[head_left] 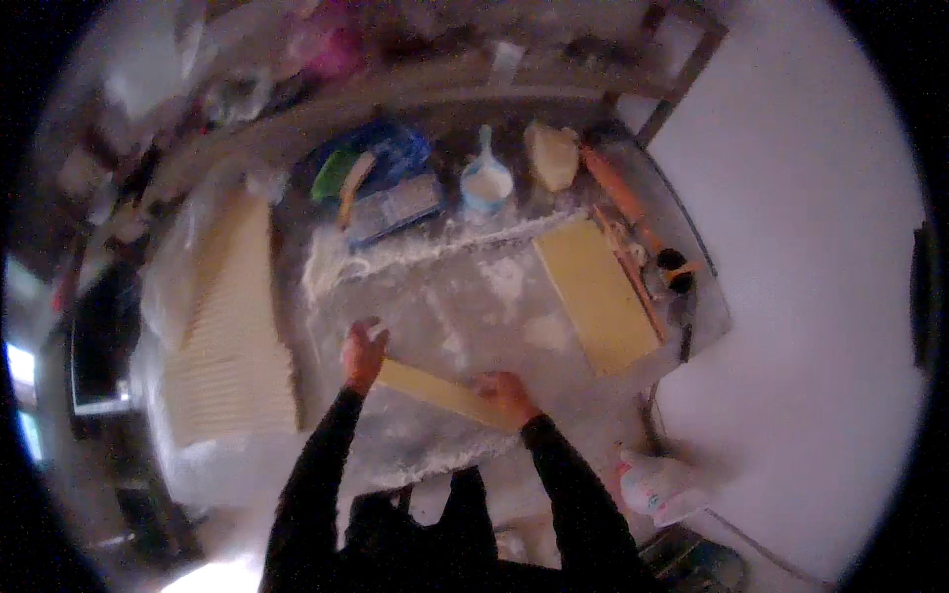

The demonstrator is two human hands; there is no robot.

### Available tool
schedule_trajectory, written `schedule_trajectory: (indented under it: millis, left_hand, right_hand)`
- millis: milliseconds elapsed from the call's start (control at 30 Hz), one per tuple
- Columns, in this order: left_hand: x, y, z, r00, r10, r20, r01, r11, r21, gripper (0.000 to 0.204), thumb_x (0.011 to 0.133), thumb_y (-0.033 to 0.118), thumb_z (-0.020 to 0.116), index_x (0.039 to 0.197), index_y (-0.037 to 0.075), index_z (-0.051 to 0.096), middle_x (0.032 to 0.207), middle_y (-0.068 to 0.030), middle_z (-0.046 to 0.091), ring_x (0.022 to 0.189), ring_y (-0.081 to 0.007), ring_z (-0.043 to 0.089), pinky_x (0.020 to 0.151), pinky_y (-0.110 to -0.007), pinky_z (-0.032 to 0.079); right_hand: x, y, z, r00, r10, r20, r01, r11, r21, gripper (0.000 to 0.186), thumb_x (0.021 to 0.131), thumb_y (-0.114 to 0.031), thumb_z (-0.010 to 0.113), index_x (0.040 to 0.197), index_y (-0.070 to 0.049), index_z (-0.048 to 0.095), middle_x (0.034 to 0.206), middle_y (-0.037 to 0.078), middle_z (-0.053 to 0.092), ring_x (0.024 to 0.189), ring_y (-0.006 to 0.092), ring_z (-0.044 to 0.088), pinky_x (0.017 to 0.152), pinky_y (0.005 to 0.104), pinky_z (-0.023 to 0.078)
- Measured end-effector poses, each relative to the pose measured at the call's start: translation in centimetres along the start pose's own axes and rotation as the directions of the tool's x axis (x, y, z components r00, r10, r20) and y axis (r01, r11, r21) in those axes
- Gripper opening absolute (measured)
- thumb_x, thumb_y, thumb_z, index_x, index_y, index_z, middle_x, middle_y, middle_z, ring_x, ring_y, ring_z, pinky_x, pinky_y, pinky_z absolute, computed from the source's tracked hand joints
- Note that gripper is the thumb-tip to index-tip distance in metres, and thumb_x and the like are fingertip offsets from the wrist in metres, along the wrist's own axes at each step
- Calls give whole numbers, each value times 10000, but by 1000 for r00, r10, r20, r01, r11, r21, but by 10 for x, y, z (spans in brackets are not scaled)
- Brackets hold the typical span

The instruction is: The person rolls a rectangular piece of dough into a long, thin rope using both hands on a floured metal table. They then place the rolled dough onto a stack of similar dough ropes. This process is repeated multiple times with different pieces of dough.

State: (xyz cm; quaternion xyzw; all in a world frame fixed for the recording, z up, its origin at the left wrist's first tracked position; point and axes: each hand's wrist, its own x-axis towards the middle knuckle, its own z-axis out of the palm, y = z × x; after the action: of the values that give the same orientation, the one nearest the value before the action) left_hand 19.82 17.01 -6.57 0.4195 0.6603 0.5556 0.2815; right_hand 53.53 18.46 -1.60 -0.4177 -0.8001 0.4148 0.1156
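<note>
A long, flat yellow strip, looking like dough (431,388), lies slantwise across the floury work surface (415,316) in front of me. My right hand (506,397) is closed over its right end. By its left end is my left hand (365,354), fingers curled toward the thumb around a small pale patch that is too blurred to name. To the right rests a wide yellow dough sheet (598,296), flat on the table. Left of my hands, a long row of pale yellow folded or stacked strips (232,336) lies on clear plastic.
Along the back are a green-headed brush (334,175), a blue-and-grey flat box (395,208), a white handled cup (486,186) and a pale lump (552,158). An orange-brown rolling pin (615,186) and thin sticks (633,277) line the right edge. A white bag (657,487) sits lower right.
</note>
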Motion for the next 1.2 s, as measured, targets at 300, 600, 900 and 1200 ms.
schedule_trajectory:
  millis: [300, 600, 900, 1200]
  left_hand:
    - [87, 88, 289, 898, 145, 415, -233, 957, 172, 443, 804, 326, 681, 1128, 41, 581, 1084, -198, 567, 1040, -367, 543, 862, -443, 456]
    - [165, 40, 433, 842, 189, 506, -497, 636, 590, 392, 789, 343, 606, 995, 9, 585, 1012, -184, 597, 958, -383, 579, 834, -485, 465]
    - [122, 82, 435, 887, 180, 425, -423, 683, 595, 272, 787, 221, 600, 1027, 93, 594, 1011, -138, 612, 950, -339, 600, 789, -443, 490]
    - [127, 74, 427, 855, 207, 476, -465, 712, 526, 301, 769, 138, 575, 1050, 38, 541, 1009, -158, 573, 937, -343, 590, 726, -474, 491]
  right_hand:
    - [-108, 89, -71, 919, 272, -287, -157, 917, 366, 320, 873, -173, 636, 1146, -4, 633, 1107, 107, 674, 1009, 220, 646, 859, 345, 513]
    - [-182, 131, -109, 780, 553, -292, -336, 765, 550, 296, 850, -36, 612, 1136, 37, 634, 1120, 148, 678, 970, 177, 663, 838, 288, 510]
    - [-155, 162, -123, 844, 366, -392, -198, 892, 407, 366, 882, -223, 643, 1141, 35, 628, 1089, 157, 683, 954, 196, 669, 836, 314, 517]
    - [-92, 143, -165, 789, 323, -523, -141, 923, 358, 154, 807, -87, 684, 955, -46, 668, 919, 112, 701, 772, 228, 686, 691, 315, 551]
